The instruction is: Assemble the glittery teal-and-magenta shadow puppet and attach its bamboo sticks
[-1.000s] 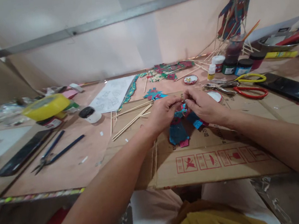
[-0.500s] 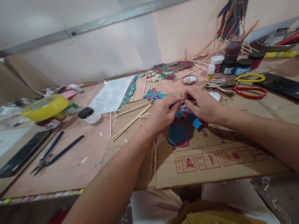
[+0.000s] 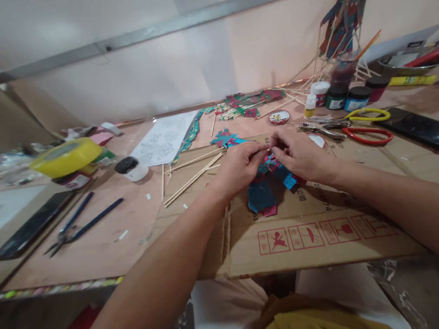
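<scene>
My left hand [image 3: 241,167] and my right hand [image 3: 298,155] meet fingertip to fingertip, each closed in a pinch. Something tiny, partly reddish, shows between the tips, too small to name. Right below them lies a painted blue and pink cut-out figure [image 3: 260,197] on the cardboard sheet [image 3: 241,242], its upper part hidden by my fingers. Beyond my left hand is another blue and red cut-out piece [image 3: 227,138]. Several thin wooden sticks [image 3: 194,179] lie left of that hand. Partly covered by my right hand is a round white lid [image 3: 317,141].
To the right are red-handled scissors [image 3: 369,136], pliers [image 3: 322,130], a phone [image 3: 427,130] and paint jars [image 3: 356,98]. A small dish [image 3: 278,117] stands behind my hands. Leftward are blue-handled pliers [image 3: 84,223], a black-lidded jar [image 3: 132,169], yellow tape [image 3: 65,156] and a drawing [image 3: 165,139].
My fingertips have shifted very slightly at the pinch, and a reddish speck now shows there. The arms and the things on the table stay in place.
</scene>
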The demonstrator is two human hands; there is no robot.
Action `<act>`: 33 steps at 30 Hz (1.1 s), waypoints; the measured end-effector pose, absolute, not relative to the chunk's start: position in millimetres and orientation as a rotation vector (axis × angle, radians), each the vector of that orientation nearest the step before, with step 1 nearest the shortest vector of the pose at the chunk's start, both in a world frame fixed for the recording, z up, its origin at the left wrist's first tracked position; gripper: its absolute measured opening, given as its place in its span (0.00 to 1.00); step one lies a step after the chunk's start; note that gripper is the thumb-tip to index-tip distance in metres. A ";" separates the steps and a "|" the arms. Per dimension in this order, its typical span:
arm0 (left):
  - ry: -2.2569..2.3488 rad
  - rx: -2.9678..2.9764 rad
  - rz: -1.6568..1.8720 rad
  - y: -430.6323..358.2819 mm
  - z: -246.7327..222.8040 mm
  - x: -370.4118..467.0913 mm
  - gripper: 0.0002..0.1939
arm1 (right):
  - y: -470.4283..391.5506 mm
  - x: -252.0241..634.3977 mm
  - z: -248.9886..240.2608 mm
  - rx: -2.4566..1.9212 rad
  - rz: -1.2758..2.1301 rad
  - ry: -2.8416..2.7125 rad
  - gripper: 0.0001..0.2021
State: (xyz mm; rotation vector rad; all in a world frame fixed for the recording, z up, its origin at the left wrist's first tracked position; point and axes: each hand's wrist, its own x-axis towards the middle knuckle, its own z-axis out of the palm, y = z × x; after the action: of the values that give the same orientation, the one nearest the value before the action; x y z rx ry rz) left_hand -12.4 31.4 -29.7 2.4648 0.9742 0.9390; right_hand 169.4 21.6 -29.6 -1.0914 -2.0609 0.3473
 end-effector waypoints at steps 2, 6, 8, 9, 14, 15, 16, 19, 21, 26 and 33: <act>0.970 2.456 0.943 32.0 -30.4 -12.4 0.12 | 21.7 169.4 -29.7 -1.110 0.338 -2.059 0.04; 0.955 2.413 0.996 34.3 -32.7 -12.5 0.12 | 21.1 170.0 -28.3 -1.110 0.350 -2.065 0.05; 0.954 2.379 1.030 35.3 -33.5 -12.4 0.11 | 20.3 170.2 -27.3 -1.101 0.379 -2.054 0.05; 0.958 2.362 1.042 35.6 -33.6 -12.3 0.10 | 19.8 170.1 -27.0 -1.097 0.390 -2.043 0.05; 0.953 2.267 1.057 34.7 -32.2 -11.6 0.09 | 18.1 169.4 -27.3 -1.086 0.414 -1.991 0.04; 0.951 2.251 1.052 34.4 -31.9 -11.5 0.10 | 17.9 169.3 -27.5 -1.084 0.417 -1.987 0.04; 0.952 2.238 1.047 34.1 -31.6 -11.5 0.10 | 17.7 169.2 -27.6 -1.083 0.421 -1.985 0.04; 0.967 2.214 1.039 33.6 -31.2 -11.5 0.09 | 17.5 169.0 -28.0 -1.075 0.422 -1.981 0.05; 0.974 2.204 1.032 33.8 -31.1 -11.5 0.09 | 17.3 168.7 -28.1 -1.071 0.421 -1.972 0.05; 0.953 2.187 1.031 34.1 -30.6 -11.2 0.10 | 16.9 168.2 -28.8 -1.069 0.441 -1.953 0.05; 0.965 2.236 1.035 34.0 -30.2 -11.4 0.10 | 18.2 168.7 -31.9 -1.060 0.391 -1.957 0.04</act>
State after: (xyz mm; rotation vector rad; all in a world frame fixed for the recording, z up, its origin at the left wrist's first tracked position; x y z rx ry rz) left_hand -11.4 34.0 -30.2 2.2358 0.9649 1.0350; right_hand 168.7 18.2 -31.9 -1.0604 -1.9571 0.3907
